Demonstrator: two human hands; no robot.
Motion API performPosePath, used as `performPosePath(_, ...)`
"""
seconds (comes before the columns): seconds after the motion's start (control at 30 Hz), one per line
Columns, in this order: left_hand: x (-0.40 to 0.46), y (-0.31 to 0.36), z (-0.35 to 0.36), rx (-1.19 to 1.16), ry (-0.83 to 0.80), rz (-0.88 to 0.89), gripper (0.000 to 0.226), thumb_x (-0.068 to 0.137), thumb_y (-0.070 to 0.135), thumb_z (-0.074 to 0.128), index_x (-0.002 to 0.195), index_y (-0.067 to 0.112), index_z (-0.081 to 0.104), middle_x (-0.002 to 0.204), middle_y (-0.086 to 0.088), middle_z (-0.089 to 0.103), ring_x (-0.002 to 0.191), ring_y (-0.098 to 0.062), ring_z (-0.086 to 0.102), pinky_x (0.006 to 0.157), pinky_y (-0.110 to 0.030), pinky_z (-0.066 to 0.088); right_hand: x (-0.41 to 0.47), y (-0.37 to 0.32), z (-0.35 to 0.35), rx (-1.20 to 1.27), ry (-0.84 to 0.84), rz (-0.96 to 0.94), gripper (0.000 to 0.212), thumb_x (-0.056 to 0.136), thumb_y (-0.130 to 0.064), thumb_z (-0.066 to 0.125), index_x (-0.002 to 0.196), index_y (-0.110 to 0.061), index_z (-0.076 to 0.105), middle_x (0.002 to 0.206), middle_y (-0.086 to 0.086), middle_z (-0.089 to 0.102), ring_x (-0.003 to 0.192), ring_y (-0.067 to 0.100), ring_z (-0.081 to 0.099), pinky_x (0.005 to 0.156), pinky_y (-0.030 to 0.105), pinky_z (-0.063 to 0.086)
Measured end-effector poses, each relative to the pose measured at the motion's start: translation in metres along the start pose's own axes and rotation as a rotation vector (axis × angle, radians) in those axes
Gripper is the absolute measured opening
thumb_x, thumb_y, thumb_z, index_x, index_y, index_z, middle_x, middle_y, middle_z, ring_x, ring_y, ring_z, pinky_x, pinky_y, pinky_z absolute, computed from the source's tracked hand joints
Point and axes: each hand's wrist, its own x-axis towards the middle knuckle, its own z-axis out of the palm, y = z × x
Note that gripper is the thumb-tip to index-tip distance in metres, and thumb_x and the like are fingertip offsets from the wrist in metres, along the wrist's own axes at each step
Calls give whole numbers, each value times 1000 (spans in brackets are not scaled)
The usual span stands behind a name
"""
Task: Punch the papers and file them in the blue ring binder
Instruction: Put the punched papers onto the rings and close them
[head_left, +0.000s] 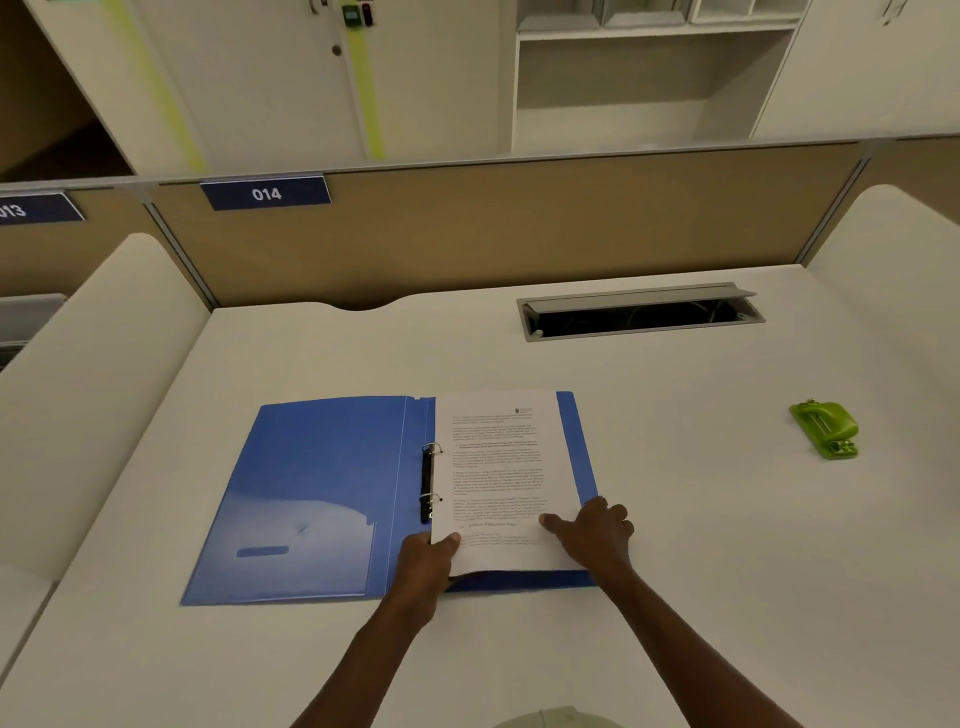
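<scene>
The blue ring binder (322, 493) lies open on the white desk (727, 545). Its two metal rings (431, 475) stand at the spine. A stack of printed papers (498, 467) rests on the binder's right half, its left edge at the rings. My left hand (428, 564) grips the papers' lower left corner, thumb on top. My right hand (592, 527) presses on the lower right part of the papers, fingers spread. A green hole punch (826, 430) sits far to the right, apart from both hands.
An open grey cable tray (639, 310) is set into the desk behind the binder. A tan partition (467, 234) with a blue "014" label (266, 193) borders the back. White side panels rise at left and right.
</scene>
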Motion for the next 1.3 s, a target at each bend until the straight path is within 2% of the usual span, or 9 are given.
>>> performPosePath(0.13,2,-1,-3,-45,-12,-53,36,91,13,61,126,6,55,123,-15,62,108,-32,59,91,-49,54,8,10,-10,124,13,-26,43,83,-47,64,95,-7,53,96,7,57,91,23,57,81,36,48)
performPosePath(0.23,0,-1,-2,99,28,51,36,90,18,63,124,8,57,125,-15,62,107,-30,61,89,-43,56,8,10,-12,289,-20,-63,23,84,-33,68,87,-11,63,84,0,65,76,18,62,68,31,50)
performPosePath(0.33,-17,6,-5,638,135,280,38,86,35,66,114,10,63,114,-8,69,97,-21,66,70,-24,52,3,10,-12,271,43,-96,11,83,-21,68,87,-13,62,86,1,66,76,16,60,68,25,46)
performPosePath(0.4,-31,15,-6,1073,231,384,39,87,47,60,107,14,64,107,-2,70,90,-15,68,64,-21,49,-3,10,-9,226,93,-149,6,84,-16,65,86,-12,63,86,3,67,68,8,56,60,18,41)
performPosePath(0.5,-46,31,1,1287,262,419,42,89,51,54,108,16,65,107,0,69,91,-12,67,69,-21,50,-10,11,-5,171,148,-235,8,87,-15,61,93,-11,64,90,1,69,62,1,52,51,9,34)
performPosePath(0.73,-31,63,51,771,-147,397,58,92,53,47,105,0,65,110,-16,68,91,-23,63,75,-31,49,-28,-1,-2,169,181,-404,17,90,-23,59,105,-17,65,101,-3,71,75,6,58,69,15,50)
performPosePath(0.97,-21,68,62,136,-304,157,46,88,44,61,128,22,56,97,-2,70,90,-21,70,75,-32,61,-33,-14,6,233,108,-442,36,88,-28,64,123,-17,60,120,-1,66,108,14,62,96,32,51)
performPosePath(1.17,-21,60,54,9,-346,86,23,89,34,62,110,25,60,100,-5,73,92,-22,69,72,-31,58,-30,-11,9,362,51,-394,26,84,-29,69,106,-17,64,107,-1,68,96,13,63,88,29,54)
performPosePath(1.3,-13,54,53,-40,-368,18,29,88,34,65,114,24,59,106,-10,71,99,-28,67,78,-36,58,-28,-11,7,417,22,-349,24,83,-24,71,103,-17,61,101,-5,63,93,11,61,72,8,45)
